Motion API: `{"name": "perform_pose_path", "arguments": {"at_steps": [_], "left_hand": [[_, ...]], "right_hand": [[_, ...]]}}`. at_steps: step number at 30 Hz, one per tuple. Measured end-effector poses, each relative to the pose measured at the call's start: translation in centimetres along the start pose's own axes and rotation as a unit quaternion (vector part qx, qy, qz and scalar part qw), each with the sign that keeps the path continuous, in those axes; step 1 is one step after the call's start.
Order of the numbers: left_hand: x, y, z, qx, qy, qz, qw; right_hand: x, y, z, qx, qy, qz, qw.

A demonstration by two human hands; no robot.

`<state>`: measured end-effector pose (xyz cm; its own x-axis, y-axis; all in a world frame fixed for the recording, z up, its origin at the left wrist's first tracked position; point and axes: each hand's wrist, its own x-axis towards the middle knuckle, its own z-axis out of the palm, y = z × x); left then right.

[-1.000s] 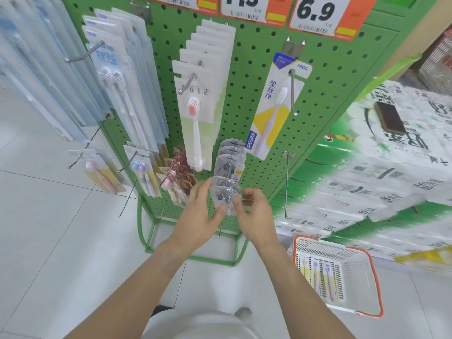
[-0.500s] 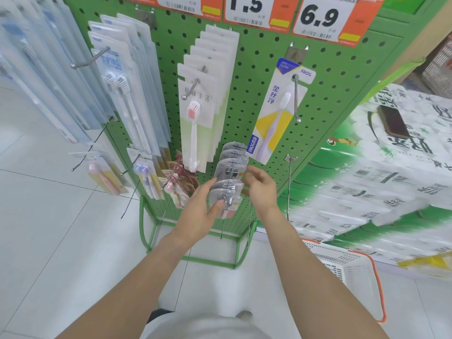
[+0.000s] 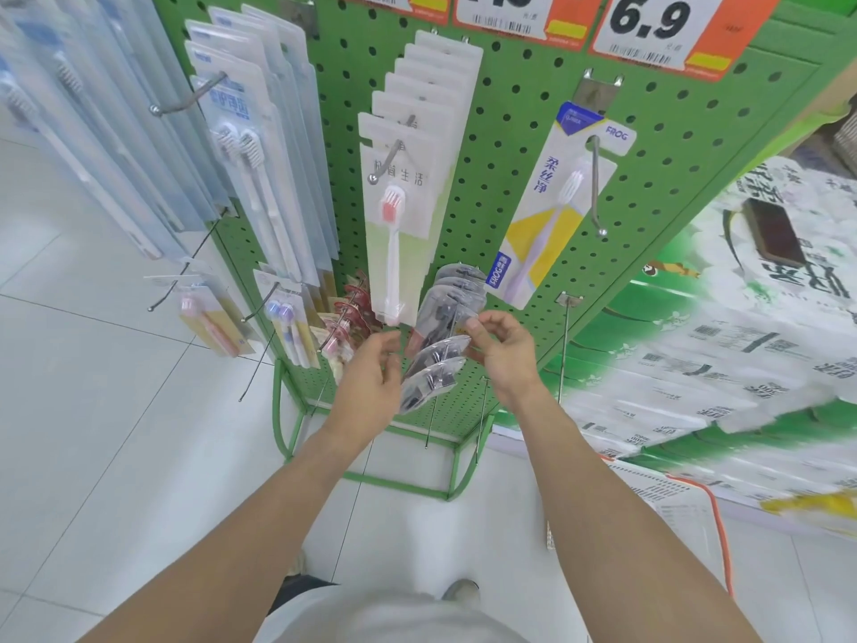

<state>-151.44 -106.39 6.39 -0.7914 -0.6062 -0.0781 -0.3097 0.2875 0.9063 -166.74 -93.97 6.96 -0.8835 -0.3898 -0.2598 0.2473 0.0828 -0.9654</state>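
Fingers and thumb of the right hand [image 3: 505,355]: curled, pinching the right edge of a clear pack [image 3: 438,352]. Hangs with more packs [image 3: 452,294] on a hook, mostly hidden, low on the green board [image 3: 510,187], at 5 o'clock from the pink brush [image 3: 394,215]. Left hand [image 3: 371,382] at 9 o'clock of the pack: fingers loose and a bit bent, holding nothing; cannot tell if touching. Might snag on the hook tip and tear, if pulled too hard or sideways. Could also drag the front pack [image 3: 429,387] off, down to the floor [image 3: 92,410]. Better to slide straight out toward 6 o'clock, left hand ready under to catch.
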Motion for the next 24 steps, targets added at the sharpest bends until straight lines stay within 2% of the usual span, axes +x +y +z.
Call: {"name": "perform_pose_path", "arguments": {"at_steps": [5, 12, 24], "left_hand": [[1.4, -0.3, 0.4, 0.063, -0.017, -0.003, 0.998], [2.8, 0.6, 0.7, 0.073, -0.016, -0.019, 0.997], [1.7, 0.7, 0.9, 0.053, 0.120, 0.034, 0.991]], "right_hand": [[-0.1, 0.0, 0.0, -0.030, -0.030, -0.003, 0.999], [-0.6, -0.6, -0.2, -0.031, -0.077, 0.013, 0.996], [-2.7, 0.0, -0.6, -0.001, -0.069, 0.043, 0.997]]}}
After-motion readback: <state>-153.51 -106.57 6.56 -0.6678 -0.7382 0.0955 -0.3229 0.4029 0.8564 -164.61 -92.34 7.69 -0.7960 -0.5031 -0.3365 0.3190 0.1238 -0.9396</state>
